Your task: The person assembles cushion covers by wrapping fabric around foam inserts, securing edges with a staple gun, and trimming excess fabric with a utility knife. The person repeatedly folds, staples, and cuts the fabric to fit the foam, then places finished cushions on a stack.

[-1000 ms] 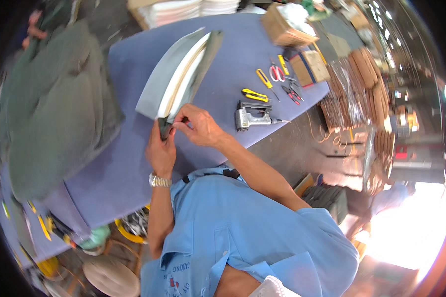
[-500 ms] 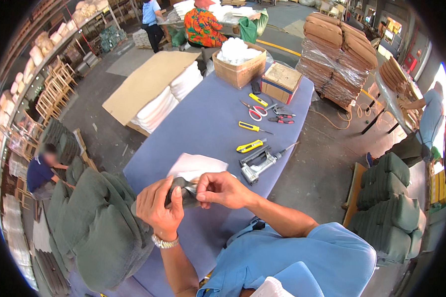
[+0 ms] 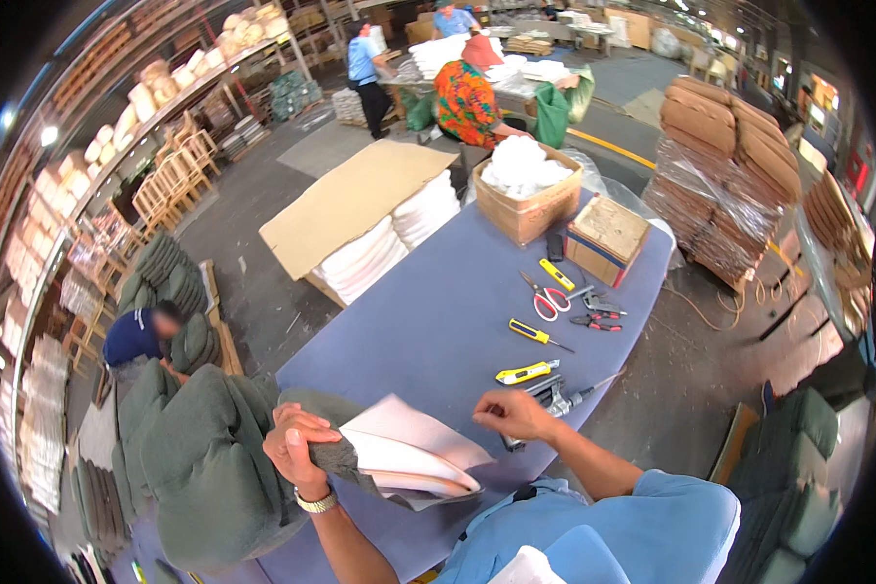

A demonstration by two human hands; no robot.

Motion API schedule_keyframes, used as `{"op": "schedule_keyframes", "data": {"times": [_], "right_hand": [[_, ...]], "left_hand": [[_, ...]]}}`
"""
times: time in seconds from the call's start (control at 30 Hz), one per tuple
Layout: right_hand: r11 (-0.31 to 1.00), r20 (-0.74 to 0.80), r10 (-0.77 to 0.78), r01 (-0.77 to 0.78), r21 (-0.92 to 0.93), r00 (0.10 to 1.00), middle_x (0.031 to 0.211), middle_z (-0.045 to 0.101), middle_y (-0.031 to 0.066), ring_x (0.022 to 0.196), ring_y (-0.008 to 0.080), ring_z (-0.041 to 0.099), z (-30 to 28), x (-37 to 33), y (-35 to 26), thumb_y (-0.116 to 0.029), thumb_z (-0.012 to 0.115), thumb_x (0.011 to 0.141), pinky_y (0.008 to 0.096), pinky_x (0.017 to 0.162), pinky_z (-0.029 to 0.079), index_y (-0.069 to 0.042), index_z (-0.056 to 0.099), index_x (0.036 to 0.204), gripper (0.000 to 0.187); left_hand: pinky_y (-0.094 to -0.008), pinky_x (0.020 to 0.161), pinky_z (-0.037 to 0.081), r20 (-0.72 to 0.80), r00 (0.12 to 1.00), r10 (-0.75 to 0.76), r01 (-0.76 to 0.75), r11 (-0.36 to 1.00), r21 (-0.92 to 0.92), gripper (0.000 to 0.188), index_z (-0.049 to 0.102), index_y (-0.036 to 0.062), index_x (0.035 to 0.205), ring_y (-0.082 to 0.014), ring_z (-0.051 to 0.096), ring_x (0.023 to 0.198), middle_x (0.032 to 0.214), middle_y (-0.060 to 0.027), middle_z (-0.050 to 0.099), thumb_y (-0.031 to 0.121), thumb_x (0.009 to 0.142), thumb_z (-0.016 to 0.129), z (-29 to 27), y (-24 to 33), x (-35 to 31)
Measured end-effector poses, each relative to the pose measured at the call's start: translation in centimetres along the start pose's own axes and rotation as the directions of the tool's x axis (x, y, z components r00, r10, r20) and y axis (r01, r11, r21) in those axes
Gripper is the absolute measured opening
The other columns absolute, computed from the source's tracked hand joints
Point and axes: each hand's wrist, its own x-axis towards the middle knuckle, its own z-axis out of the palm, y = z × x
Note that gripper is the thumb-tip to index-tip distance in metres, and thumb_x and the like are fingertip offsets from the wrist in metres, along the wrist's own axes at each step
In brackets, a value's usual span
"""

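My left hand (image 3: 300,440) grips the edge of a dark green cushion cover (image 3: 333,456), its fingers wrapped over the cloth. From the cover's open end a pale pink-white foam pad (image 3: 404,450) shows, tilted toward me above the blue table. My right hand (image 3: 516,416) is off to the right, apart from the cushion, with its fingers curled together; whatever is in them, if anything, I cannot make out. Just beyond that hand lies a grey air staple gun (image 3: 560,401), partly hidden by it, and a yellow utility knife (image 3: 527,373).
On the blue table (image 3: 399,331) lie a yellow screwdriver (image 3: 529,331), red-handled scissors (image 3: 547,302) and pliers (image 3: 596,322). Two boxes (image 3: 528,209) (image 3: 605,243) stand at its far end. Green cushions (image 3: 214,467) are piled at my left. Several people work beyond.
My right hand has let go of the cushion and moved right, toward the staple gun. The cushion has turned, so more of the pale foam shows. The view has shifted too.
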Motion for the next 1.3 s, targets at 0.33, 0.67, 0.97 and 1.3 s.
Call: {"op": "schedule_keyframes", "data": {"times": [0.33,0.67,0.97,1.3], "right_hand": [[0.808,-0.192,0.198,-0.271,-0.523,0.961,0.13,0.061,0.0179,0.115,0.0394,0.064,-8.6,7.2,21.7,-0.03,0.076,0.086,0.0475,0.095,0.055,-0.01,0.062,0.127,0.048],[0.76,-0.033,0.329,-0.285,-0.585,0.944,0.133,0.059,0.0159,0.118,0.0385,0.064,-9.0,9.7,24.6,-0.034,0.077,0.085,0.0504,0.098,0.054,-0.012,0.062,0.125,0.048],[0.783,0.168,0.383,-0.223,-0.581,0.908,0.116,0.072,0.013,0.11,0.0348,0.068,-7.8,11.1,25.2,-0.039,0.077,0.085,0.0501,0.093,0.054,-0.013,0.064,0.121,0.047],[0.579,0.318,0.391,0.038,-0.815,0.864,0.117,0.072,0.0134,0.111,0.0359,0.069,-7.2,9.8,23.6,-0.028,0.073,0.083,0.0507,0.092,0.056,-0.014,0.069,0.112,0.033]], "left_hand": [[-0.0524,0.118,0.027,0.056,0.986,-0.155,0.152,0.987,0.044,0.041,0.071,0.0074,0.073,-0.0266,0.065,0.108,0.082,-0.0064,0.075,0.04,0.096,0.061,3.2,-0.3,1.0],[-0.0596,0.122,0.016,-0.253,0.946,-0.202,0.223,0.973,0.055,0.065,0.062,0.0052,0.067,-0.0479,0.03,0.151,0.144,-0.0304,0.054,0.062,0.097,0.055,2.5,3.6,-4.9],[-0.0633,0.124,0.017,-0.358,0.923,-0.144,0.127,0.989,-0.07,0.052,0.048,0.0119,0.067,-0.0427,0.026,0.153,0.147,-0.0289,0.05,0.047,0.106,0.045,4.8,6.7,-11.1],[-0.0607,0.122,0.017,-0.422,0.89,-0.17,0.185,0.983,-0.005,0.062,0.067,0.0046,0.068,-0.0492,0.032,0.149,0.139,-0.0317,0.058,0.053,0.102,0.048,4.4,6.2,-9.9]]}}
